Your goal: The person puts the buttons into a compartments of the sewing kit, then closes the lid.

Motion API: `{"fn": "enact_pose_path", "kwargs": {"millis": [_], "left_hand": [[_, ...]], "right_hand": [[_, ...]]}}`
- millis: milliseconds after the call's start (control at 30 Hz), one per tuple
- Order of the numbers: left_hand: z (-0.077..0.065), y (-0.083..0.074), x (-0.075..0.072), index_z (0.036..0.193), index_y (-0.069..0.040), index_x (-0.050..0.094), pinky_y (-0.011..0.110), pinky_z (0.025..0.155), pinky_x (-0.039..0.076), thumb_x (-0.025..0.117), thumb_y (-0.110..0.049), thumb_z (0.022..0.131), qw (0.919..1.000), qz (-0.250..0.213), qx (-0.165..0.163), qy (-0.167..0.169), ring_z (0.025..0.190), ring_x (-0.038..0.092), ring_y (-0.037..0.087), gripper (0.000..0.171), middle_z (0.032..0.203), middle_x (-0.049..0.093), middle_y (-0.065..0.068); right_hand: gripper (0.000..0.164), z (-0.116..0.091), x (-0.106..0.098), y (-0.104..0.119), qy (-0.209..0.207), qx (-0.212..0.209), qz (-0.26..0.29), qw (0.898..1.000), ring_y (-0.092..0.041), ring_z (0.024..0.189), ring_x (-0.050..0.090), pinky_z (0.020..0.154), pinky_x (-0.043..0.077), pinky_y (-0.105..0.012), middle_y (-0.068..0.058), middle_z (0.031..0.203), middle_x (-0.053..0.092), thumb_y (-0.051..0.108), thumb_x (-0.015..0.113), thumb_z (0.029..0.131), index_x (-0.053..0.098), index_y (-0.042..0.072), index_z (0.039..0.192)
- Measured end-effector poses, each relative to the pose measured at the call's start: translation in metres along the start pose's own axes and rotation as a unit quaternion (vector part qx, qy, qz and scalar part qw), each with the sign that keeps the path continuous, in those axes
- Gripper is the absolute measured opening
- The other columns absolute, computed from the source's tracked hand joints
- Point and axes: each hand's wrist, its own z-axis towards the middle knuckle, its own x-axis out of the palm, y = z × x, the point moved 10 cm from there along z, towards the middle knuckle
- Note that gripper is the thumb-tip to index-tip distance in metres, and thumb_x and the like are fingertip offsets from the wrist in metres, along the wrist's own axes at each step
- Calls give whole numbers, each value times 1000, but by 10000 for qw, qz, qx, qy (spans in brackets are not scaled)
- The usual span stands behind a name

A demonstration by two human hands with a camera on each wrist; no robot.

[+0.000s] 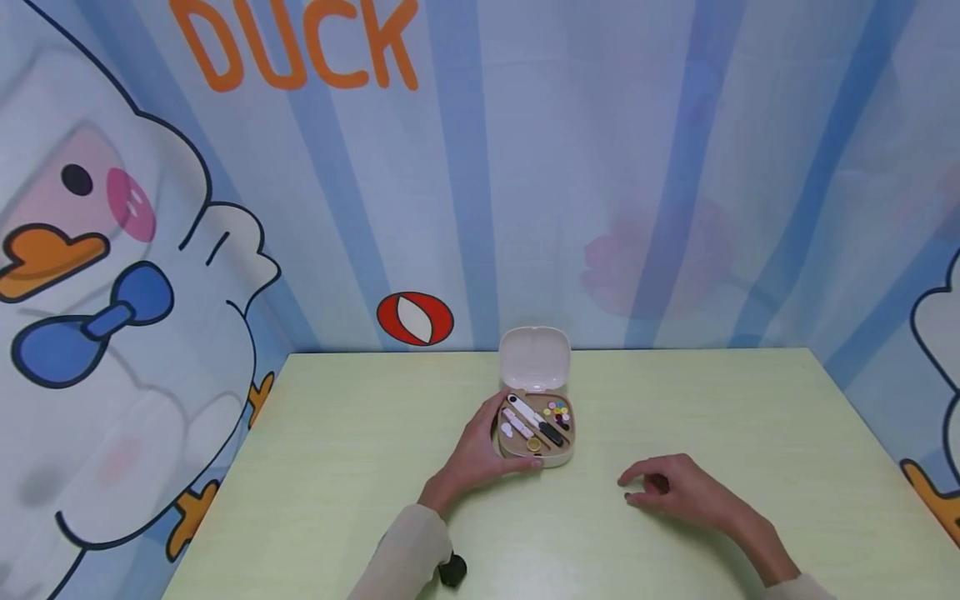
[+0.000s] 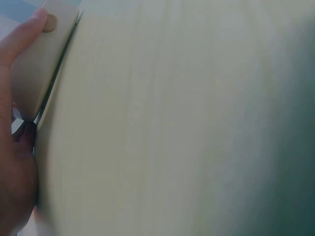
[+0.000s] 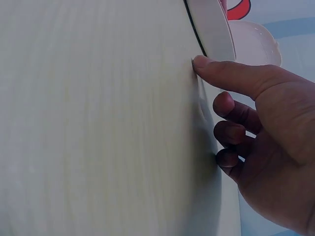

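Note:
A small sewing kit box (image 1: 557, 459) stands on the table with its pale lid (image 1: 535, 358) raised at the back. My left hand (image 1: 480, 450) holds the box, its thumb along the front and its other fingers at the left side. In the left wrist view the thumb presses by a round tan catch (image 2: 50, 23). Inside lie a white and black tool (image 1: 534, 419), a pink piece (image 1: 517, 423), several coloured buttons (image 1: 557, 409) and a gold ring-shaped piece (image 1: 533, 445). To the right of the box, my right hand (image 1: 678, 492) hovers with loosely bent fingers, thumb and forefinger apart.
The pale wood-look table (image 1: 337, 467) ends at a hanging cloth (image 1: 525, 167) with blue stripes and a printed duck. A round black thing (image 1: 452, 571) sits by the left sleeve (image 1: 408, 550).

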Motion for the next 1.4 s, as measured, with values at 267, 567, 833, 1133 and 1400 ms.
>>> {"fn": "enact_pose_path", "kwargs": {"millis": [267,567,833,1133,1400], "left_hand": [[0,0,0,166,-28,22,54,120,34,91,-61,71,10000,-12,47,-12,151,32,22,122,166,33,-3],[0,0,0,165,-27,24,53,120,33,92,-59,71,10000,9,5,-34,151,32,22,121,166,33,-3],[1,1,0,166,-28,23,54,120,34,91,-61,70,10000,11,-4,-22,151,32,22,122,166,33,-4],[-1,1,0,166,-29,22,55,119,34,90,-63,71,10000,10,28,-16,152,32,23,122,166,32,-4],[0,-2,0,166,-31,22,53,121,31,92,-60,70,9999,-109,84,6,152,30,21,122,166,32,-6]], "right_hand": [[9,-2,-2,7,-252,-420,46,9988,0,67,49,57,46,-21,13,74,57,11,78,94,78,18,99],[9,0,-2,7,-264,-417,1,9988,0,65,49,56,46,-22,14,72,55,13,79,93,75,20,95],[10,3,-2,7,-146,-190,-46,9997,-1,65,47,56,43,-22,13,70,52,13,79,93,73,20,92],[12,17,0,13,-122,-161,-54,9998,-1,64,45,57,42,-22,13,68,49,6,78,92,73,16,91],[10,39,1,15,-182,-285,-53,9994,-2,62,46,55,41,-22,12,68,51,7,78,93,74,16,92]]}}
